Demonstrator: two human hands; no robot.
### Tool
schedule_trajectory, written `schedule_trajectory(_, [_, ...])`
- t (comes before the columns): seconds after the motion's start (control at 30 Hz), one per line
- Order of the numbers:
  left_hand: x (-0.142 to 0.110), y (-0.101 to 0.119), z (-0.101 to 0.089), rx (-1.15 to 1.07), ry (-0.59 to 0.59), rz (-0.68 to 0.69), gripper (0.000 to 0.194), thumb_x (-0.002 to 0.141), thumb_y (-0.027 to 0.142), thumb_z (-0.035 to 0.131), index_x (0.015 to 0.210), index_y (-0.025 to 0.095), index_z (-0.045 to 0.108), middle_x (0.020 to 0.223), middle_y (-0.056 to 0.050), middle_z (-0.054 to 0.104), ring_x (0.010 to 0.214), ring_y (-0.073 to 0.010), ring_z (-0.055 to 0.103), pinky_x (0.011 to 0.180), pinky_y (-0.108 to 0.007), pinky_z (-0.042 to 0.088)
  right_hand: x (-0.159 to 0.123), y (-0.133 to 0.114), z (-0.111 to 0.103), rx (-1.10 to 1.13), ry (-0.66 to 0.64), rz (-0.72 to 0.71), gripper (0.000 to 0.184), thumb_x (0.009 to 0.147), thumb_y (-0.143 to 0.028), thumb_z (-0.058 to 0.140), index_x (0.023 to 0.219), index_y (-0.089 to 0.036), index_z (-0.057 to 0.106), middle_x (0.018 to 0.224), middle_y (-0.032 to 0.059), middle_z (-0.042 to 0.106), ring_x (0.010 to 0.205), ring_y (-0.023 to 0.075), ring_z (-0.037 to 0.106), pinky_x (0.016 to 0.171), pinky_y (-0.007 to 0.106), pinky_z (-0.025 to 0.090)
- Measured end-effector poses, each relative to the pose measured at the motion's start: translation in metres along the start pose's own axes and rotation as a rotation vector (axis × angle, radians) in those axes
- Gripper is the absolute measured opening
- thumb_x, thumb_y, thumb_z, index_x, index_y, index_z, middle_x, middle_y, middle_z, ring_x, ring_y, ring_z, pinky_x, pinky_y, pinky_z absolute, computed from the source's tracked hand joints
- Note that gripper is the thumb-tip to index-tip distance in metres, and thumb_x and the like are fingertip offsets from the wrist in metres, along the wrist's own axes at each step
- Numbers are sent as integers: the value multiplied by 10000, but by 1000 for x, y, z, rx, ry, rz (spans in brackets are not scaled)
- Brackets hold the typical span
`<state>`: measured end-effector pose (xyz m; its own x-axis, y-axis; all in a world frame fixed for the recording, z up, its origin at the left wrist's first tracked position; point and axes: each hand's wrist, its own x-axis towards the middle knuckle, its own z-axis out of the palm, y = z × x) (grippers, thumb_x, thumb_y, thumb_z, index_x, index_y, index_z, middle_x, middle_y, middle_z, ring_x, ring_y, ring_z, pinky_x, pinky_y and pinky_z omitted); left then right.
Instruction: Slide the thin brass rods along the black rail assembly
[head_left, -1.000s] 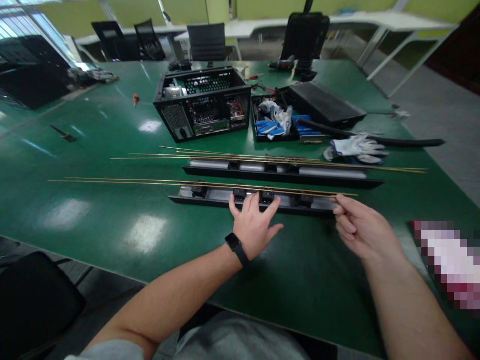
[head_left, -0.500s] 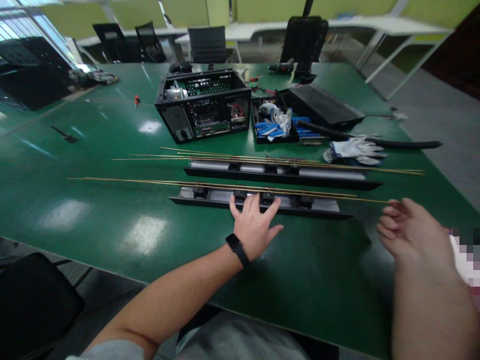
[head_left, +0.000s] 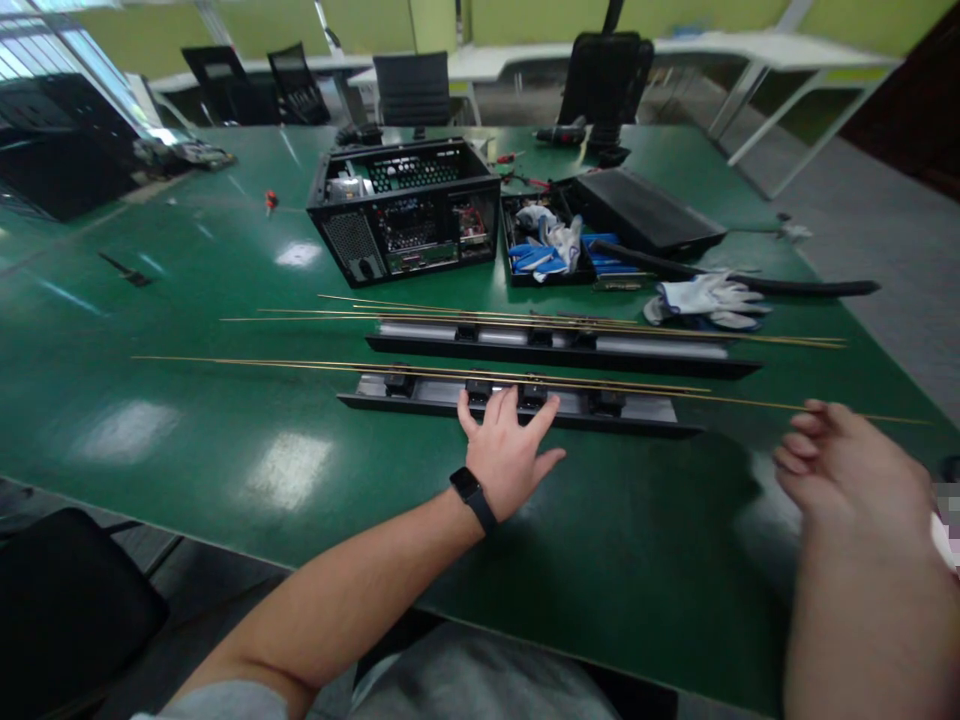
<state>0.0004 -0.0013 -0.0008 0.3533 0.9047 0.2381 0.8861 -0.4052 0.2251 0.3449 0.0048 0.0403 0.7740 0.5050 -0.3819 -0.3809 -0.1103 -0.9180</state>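
Observation:
My left hand, a dark watch on its wrist, lies with fingers spread over the front of the near black channel, fingertips at its small black blocks. Thin brass-coloured rods run lengthwise above this channel. One rod reaches far to the right, where my right hand has its fingers closed on it; its end shows beyond the hand. Behind lies a second, similar channel, with more thin rods across it.
On the green table, an open black computer case stands behind the channels. A tray with blue-and-white gloves, a black panel, a black tube and another glove pair are on the right.
My right hand has moved a little to the right, and one rod has slid right with it, so its end now shows past the hand. My left hand stays in place.

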Motion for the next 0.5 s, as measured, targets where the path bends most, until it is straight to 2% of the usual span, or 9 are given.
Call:
schedule_trajectory(0.07, [0,0,0,-2,-1,-1,659,1030,592,782,1645,416,628,1647,-219,629,1566,-400,547,1296,-876,236,-13,3,11,-31,-33,20,267,1071,-78,526,850,-193,624,675,-53,502,369,55,342,281,184,213])
schedule_trajectory(0.23, [1,3,-2,3,-7,-6,659,1030,600,776,1646,417,628,1657,-212,623,1568,-406,542,1302,-873,230,-45,15,34,-122,-211,96,190,1056,-134,618,880,-145,689,681,-29,574,346,44,361,266,165,219])
schedule_trajectory(0.37, [1,3,-2,9,-13,-9,653,1038,603,762,1649,417,623,1650,-209,628,1567,-403,544,1302,-868,241,-56,19,37,-155,-250,121,182,1043,-165,645,865,-147,679,692,-5,625,325,47,365,253,163,223])
schedule_trajectory(0.5, [1,2,-2,11,-7,-6,649,1039,595,766,1646,417,625,1652,-210,628,1568,-399,543,1301,-863,248,-53,15,34,-113,-313,174,169,1027,-126,611,875,-174,667,683,-9,611,332,40,333,278,150,256])
